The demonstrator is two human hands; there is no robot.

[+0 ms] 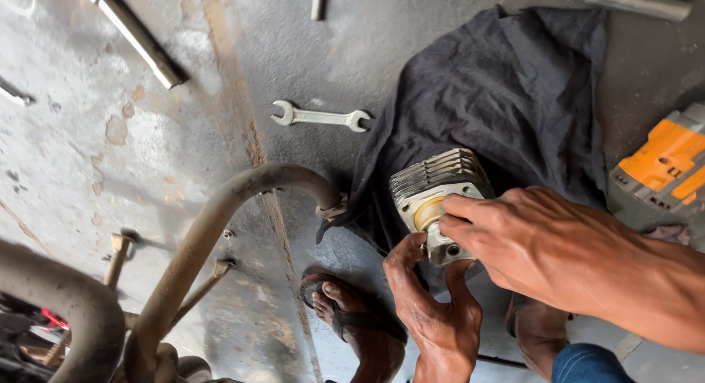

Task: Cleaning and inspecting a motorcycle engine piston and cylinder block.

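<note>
Both hands hold a finned metal engine cylinder (439,193) just above the near edge of a dark cloth (499,96) spread on the concrete floor (147,148). The left hand (433,309) comes up from below, thumb and fingers curled around the lower end of the cylinder and gripping it. The right hand (540,243) reaches in from the right, its fingertips pressed against the cylinder's round brass-coloured bore opening and closed narrowly on that rim. The cylinder's cooling fins face up and to the far side.

Left of the cloth, an open-ended spanner (321,116) lies flat on the floor, its right end nearly touching the cloth's edge. A long metal bar (139,38) lies farther off at the far left, and another bar (624,0) at the far right corner. An orange and grey power tool (664,166) sits on the floor at the right, just beside the cloth. A rusty curved exhaust pipe (220,221) arcs across the near left, ending close to the cloth. Below the hands, a foot in a dark sandal (352,320) rests on the floor, and a jeans-clad knee (587,362) shows at the near right.
</note>
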